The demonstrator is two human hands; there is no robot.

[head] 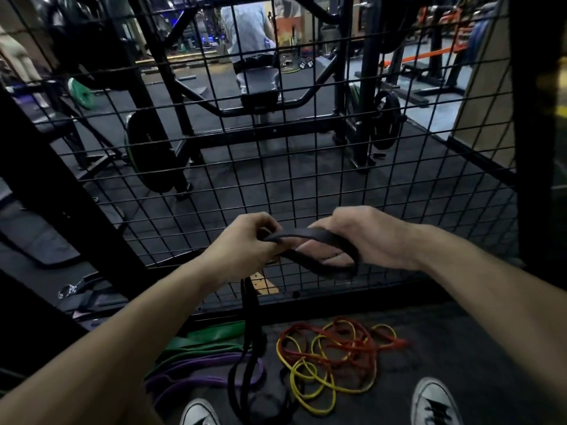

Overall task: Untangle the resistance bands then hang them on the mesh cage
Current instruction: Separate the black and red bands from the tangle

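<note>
Head cam, near to far: two sneakers (pixel 435 403) at bottom edge. On floor just ahead, red/yellow thin bands (pixel 334 360) in a knotted heap; beside them flat purple band (pixel 196 368) & green band (pixel 208 337), overlapping. Black band (pixel 310 237) is up at waist level w/ a long tail hanging down to the floor pile. Left hand (pixel 242 243) pinches one end of its loop, right hand (pixel 365 237) has fingers curled thru the other; hands close, not touching. Band looks soft, rubbery, light, prob grippy & stretchy — best held at the flat loop, feeding slack out rather than yanking. Mesh cage (pixel 306 167) stands right behind hands; nothing seen hung on it yet. Gym machines & a seated person beyond.
</note>
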